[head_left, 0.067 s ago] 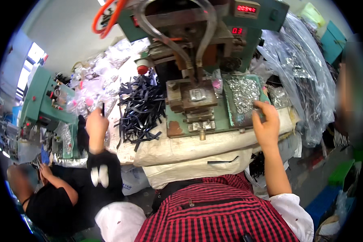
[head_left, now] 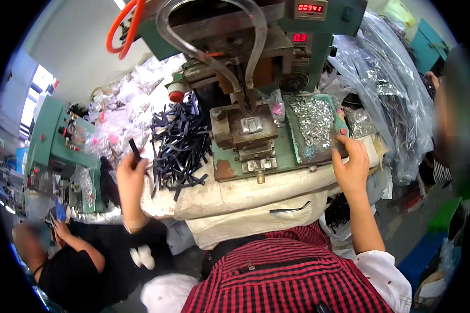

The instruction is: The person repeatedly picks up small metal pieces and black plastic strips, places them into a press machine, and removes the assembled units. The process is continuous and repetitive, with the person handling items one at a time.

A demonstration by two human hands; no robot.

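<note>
My left hand (head_left: 130,180) is closed around a black eyeglass temple (head_left: 134,149), whose straight end sticks up past my fingers. To its right lies a heap of similar black temples (head_left: 180,148) on the bench. My right hand (head_left: 354,164) is at the right front corner of a green-edged tray (head_left: 299,138) of small silvery metal pieces (head_left: 313,121). Its thumb and index finger are bent with a gap between them; I make out nothing in them. Between my hands, the press fixture (head_left: 256,125) bears a small silvery plate (head_left: 251,124) beneath the machine's tip.
The green press (head_left: 324,68) has red displays and clear hoses (head_left: 258,41). A red button (head_left: 176,96) sits at its left. Plastic bags (head_left: 125,109) cover the back left; clear sheeting (head_left: 386,99) hangs right. One temple (head_left: 291,208) lies on the front cloth. A seated person (head_left: 68,255) is at left.
My left hand has come right and slightly down with the temple, which now shows more clearly. My right hand has shifted slightly right and down. The view has tilted a little.
</note>
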